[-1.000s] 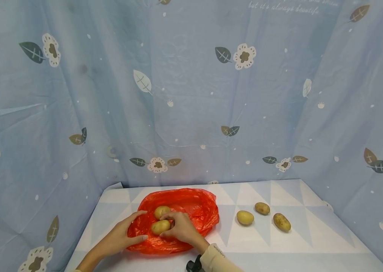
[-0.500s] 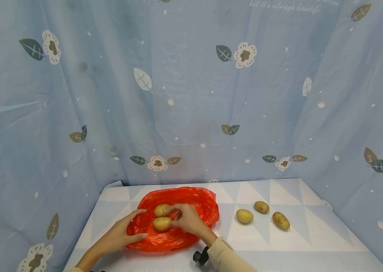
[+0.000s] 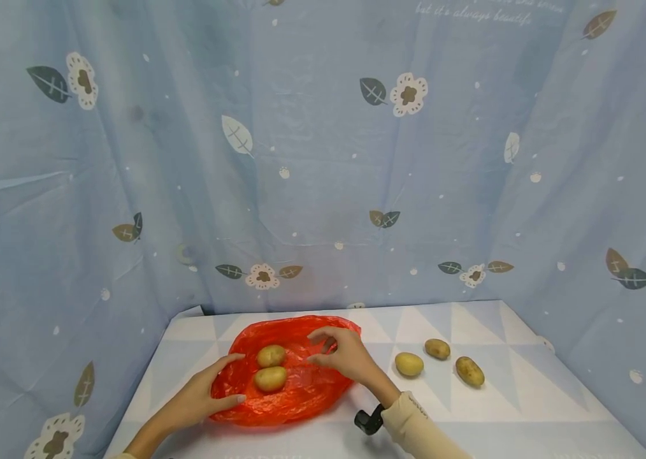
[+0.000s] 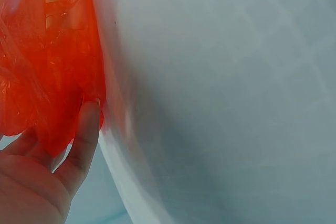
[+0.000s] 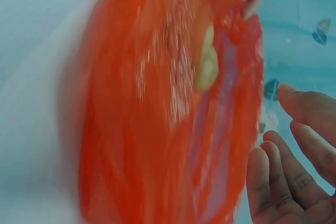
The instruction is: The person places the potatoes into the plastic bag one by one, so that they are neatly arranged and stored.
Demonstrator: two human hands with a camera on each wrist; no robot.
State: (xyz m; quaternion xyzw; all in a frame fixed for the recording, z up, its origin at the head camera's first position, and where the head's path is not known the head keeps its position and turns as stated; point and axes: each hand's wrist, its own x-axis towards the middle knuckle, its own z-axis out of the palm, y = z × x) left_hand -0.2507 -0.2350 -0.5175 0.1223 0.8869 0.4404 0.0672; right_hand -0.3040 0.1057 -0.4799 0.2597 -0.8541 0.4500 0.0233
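On the left of the table (image 3: 495, 408), the red bag (image 3: 300, 405) lies thin, crinkled and glossy, its mouth spread wide round two yellowish potatoes (image 3: 271, 379). Your left hand (image 3: 202, 395) curls fingers and thumb round its left edge; your right hand (image 3: 346, 352), fingers loosely bent and holding nothing, hovers over its right side.

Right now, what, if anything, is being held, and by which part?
The left hand holds the bag by its left side; the right hand holds nothing.

Left hand (image 3: 201, 396) spread — right hand (image 3: 343, 352) loosely curled
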